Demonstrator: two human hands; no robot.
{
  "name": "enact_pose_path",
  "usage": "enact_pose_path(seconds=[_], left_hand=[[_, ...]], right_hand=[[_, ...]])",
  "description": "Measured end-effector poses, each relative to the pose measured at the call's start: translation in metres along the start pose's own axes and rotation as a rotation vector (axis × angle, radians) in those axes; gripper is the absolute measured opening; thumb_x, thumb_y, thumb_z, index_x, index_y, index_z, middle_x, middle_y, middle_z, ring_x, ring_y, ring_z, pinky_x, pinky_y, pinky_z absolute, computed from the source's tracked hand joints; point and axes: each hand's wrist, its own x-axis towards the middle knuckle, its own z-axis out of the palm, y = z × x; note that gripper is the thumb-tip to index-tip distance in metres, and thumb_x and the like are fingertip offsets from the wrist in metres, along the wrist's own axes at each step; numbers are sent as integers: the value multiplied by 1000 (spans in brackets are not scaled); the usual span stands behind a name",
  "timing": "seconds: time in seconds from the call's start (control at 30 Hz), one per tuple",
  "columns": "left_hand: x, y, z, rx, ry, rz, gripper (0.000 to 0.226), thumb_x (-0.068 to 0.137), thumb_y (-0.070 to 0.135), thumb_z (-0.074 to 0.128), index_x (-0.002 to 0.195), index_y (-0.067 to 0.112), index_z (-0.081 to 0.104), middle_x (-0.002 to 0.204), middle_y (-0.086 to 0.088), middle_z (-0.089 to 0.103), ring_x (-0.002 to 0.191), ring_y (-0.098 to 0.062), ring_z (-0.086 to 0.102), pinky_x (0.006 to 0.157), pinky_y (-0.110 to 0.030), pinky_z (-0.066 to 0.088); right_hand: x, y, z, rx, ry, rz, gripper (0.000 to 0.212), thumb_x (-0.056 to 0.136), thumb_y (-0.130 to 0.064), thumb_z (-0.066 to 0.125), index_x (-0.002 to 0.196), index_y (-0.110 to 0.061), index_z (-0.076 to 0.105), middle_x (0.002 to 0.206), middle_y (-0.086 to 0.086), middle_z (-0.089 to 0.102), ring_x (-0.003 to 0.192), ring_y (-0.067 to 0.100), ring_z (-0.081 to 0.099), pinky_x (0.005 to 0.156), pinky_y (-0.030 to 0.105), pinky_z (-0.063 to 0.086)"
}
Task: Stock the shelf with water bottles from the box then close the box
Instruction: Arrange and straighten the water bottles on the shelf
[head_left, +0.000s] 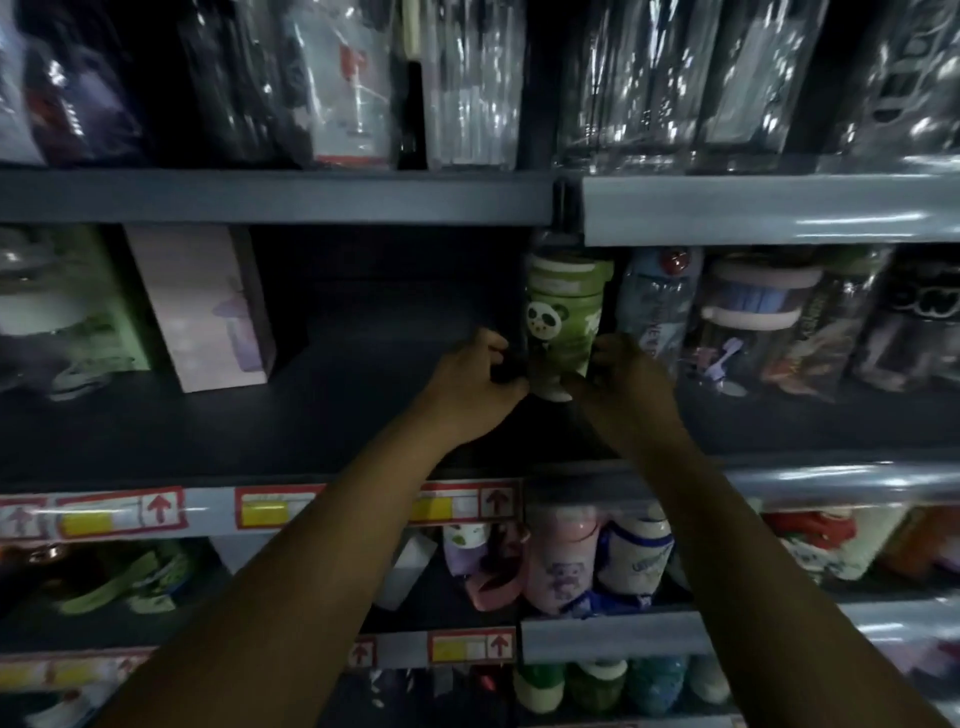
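Dim shop shelving. On the dark middle shelf (260, 431), the green panda bottle (563, 317) is upright at the right end. The left hand (475, 387) and right hand (631, 384) grip its base from either side. A pink carton (208, 306) stands well to the left.

Panda bottle (563, 317) on shelf (363, 415), between both hands (470, 384).
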Motion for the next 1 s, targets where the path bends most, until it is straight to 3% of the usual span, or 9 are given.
enact_pose_path(seconds=[0.17, 0.37, 0.5, 0.63, 0.7, 0.77, 0.87, 0.93, 1.0], left_hand=[[38, 1, 23, -77, -85, -81, 54, 96, 29, 66, 143, 17, 42, 138, -4, 56, 126, -23, 55, 96, -31, 47], [47, -2, 33, -153, 19, -53, 49, 89, 18, 77, 134, 13, 57, 122, -6, 68, 113, -21, 64, 96, -34, 54], [43, -7, 34, -161, 40, -52, 47, 88, 19, 78, 129, 15, 56, 116, -2, 68, 107, -16, 64, 89, -29, 53], [41, -14, 37, -204, 27, -43, 51, 85, 21, 83, 126, 22, 53, 113, 10, 63, 102, 1, 59, 79, -15, 48], [43, -15, 42, -236, 54, -44, 49, 85, 20, 83, 122, 23, 51, 114, 9, 62, 107, -5, 60, 81, -16, 48], [47, -17, 47, -273, 87, -42, 49, 84, 18, 83, 120, 22, 49, 117, 4, 64, 112, -12, 62, 87, -22, 51], [49, -23, 53, -286, 112, -16, 53, 82, 21, 86, 121, 22, 49, 116, 5, 64, 108, -12, 64, 86, -22, 52], [49, -26, 54, -277, 119, -5, 56, 80, 25, 87, 121, 24, 50, 115, 9, 64, 108, -10, 65, 86, -22, 52], [47, -27, 52, -272, 129, 1, 63, 75, 33, 90, 123, 25, 51, 117, 12, 65, 112, -8, 64, 94, -27, 53]], right_hand=[[19, 7, 4, 68, -175, 134, 59, 80, -35, 83, 127, -7, 62, 116, 9, 73, 107, 27, 69, 88, 37, 56], [26, 15, -5, 187, -229, 143, 68, 54, -50, 65, 109, -11, 66, 100, 3, 73, 95, 21, 70, 83, 37, 58], [31, 18, -6, 230, -345, 131, 48, 74, -38, 79, 115, -17, 66, 102, -8, 71, 94, 7, 66, 80, 25, 54], [32, 26, -2, 250, -307, 121, 51, 80, -44, 71, 123, -17, 64, 115, -1, 72, 107, 17, 67, 92, 39, 57], [32, 30, -3, 238, -332, 108, 45, 88, -38, 68, 126, -16, 61, 118, 0, 70, 110, 19, 65, 94, 40, 55], [31, 30, -4, 232, -332, 99, 51, 87, -47, 62, 129, -17, 59, 121, -1, 68, 112, 18, 64, 96, 42, 54], [26, 29, -8, 227, -347, 77, 77, 67, -66, 58, 129, -20, 58, 115, -9, 67, 109, 13, 62, 92, 33, 50], [26, 33, -4, 225, -377, 84, 60, 72, -59, 66, 122, -26, 60, 111, -11, 66, 108, 12, 61, 93, 32, 48], [25, 39, 1, 213, -398, 52, 37, 92, -41, 66, 125, -26, 59, 117, -7, 68, 114, 15, 62, 98, 35, 49]])
